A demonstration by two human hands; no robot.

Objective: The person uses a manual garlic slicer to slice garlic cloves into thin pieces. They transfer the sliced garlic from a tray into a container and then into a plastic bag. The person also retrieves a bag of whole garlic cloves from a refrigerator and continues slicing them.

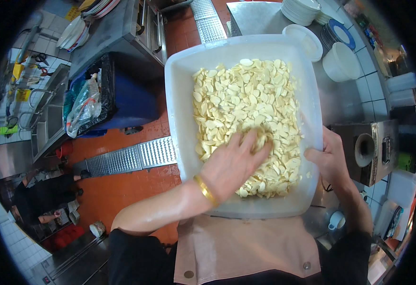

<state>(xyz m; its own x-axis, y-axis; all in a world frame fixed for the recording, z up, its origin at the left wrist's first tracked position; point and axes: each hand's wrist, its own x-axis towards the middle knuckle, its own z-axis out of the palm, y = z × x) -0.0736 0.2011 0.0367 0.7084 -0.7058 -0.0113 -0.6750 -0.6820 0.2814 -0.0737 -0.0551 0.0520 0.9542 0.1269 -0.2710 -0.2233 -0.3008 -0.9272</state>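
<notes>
A white plastic tub [175, 107] is held in front of my apron, partly filled with thin, pale slices that look like sliced garlic [243, 89]. My left hand [233, 162], with a gold-coloured bangle [205, 190] at its wrist, reaches into the slices. Its fingers are bent and spread, and blurred slices surround the fingertips. Whether any are gripped is hidden. On the tub's right side, my right hand [327, 153] grips the rim, thumb over the inner edge.
Left stands a blue bin [133, 96] lined with a black bag. Metal drain covers [122, 160] cross the red tiled floor. A steel counter [336, 96] on the right bears stacked plates [300, 10] and a white bucket [341, 62]. A person [44, 197] works at far left.
</notes>
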